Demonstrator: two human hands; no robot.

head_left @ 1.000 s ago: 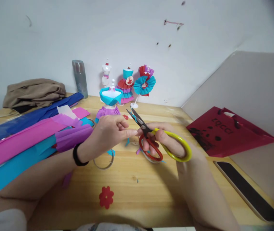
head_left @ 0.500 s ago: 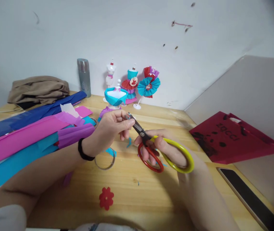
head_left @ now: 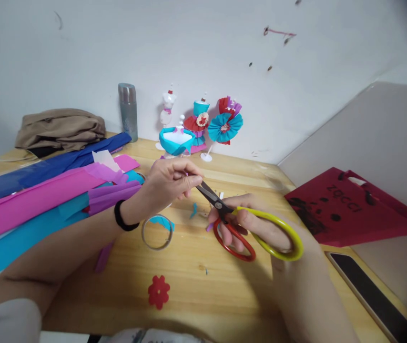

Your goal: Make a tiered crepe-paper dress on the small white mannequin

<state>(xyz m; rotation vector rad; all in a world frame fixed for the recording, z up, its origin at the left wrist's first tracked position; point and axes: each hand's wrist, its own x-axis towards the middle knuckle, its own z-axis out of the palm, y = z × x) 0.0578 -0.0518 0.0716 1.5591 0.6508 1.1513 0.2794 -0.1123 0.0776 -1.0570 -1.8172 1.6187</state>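
My right hand (head_left: 239, 219) is closed on a pair of scissors (head_left: 218, 205) with one yellow and one red handle loop. The dark blades point up and left, nearly together. My left hand (head_left: 169, 178) is closed in a pinch at the blade tips, which its fingers hide; whatever lies between them cannot be made out. Behind my left hand stands a small white dress form (head_left: 177, 138) with a blue paper collar. Below the hands lie a tape ring (head_left: 146, 238), a blue paper scrap (head_left: 193, 210) and a red paper flower (head_left: 158, 292).
Pink, blue and purple crepe paper (head_left: 46, 190) covers the left side. Along the wall stand a flask (head_left: 128, 112) and several dressed forms, one bearing a blue pleated rosette (head_left: 225, 127). Brown cloth (head_left: 60, 128) lies at back left. A red bag (head_left: 346, 205) and a phone (head_left: 368, 286) are at right.
My left hand moved onto the blade tips, where a blue bit showed earlier; that bit is now out of sight. The scissors have closed somewhat. The view has shifted slightly left.
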